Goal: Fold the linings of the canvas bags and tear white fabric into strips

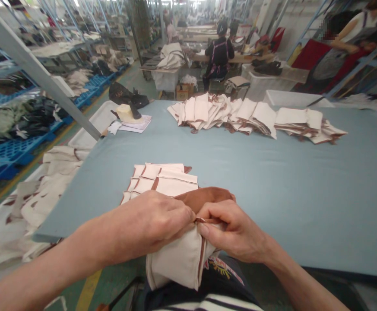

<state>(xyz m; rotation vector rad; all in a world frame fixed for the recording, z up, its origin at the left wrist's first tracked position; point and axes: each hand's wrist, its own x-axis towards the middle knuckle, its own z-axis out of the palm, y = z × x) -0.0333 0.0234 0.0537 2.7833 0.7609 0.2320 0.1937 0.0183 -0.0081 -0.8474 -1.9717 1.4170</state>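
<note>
Two hands are meeting at the near edge of the tabletop, both pinching the same cream fabric piece; the left hand is curling over it from the left with its fingers pressed together on the cloth, and the right hand is gripping it from the right, thumb and forefinger closing on the brown trim where the two hands are touching; the piece is hanging off the tabletop's edge towards the person's lap, its brown part lying up on the surface behind the knuckles; just beyond the hands a small stack of folded cream pieces is lying flat on the tabletop, overlapping like tiles; well apart from it, along the far side, a long row of similar pieces is spreading from the middle to the right; at the far left corner a pale rounded object is sitting on some papers, though what it is I cannot tell; below the tabletop on the left a loose pile of cream pieces is lying beside blue pallets; in the background a seated person is working at another table, back turned.
</note>
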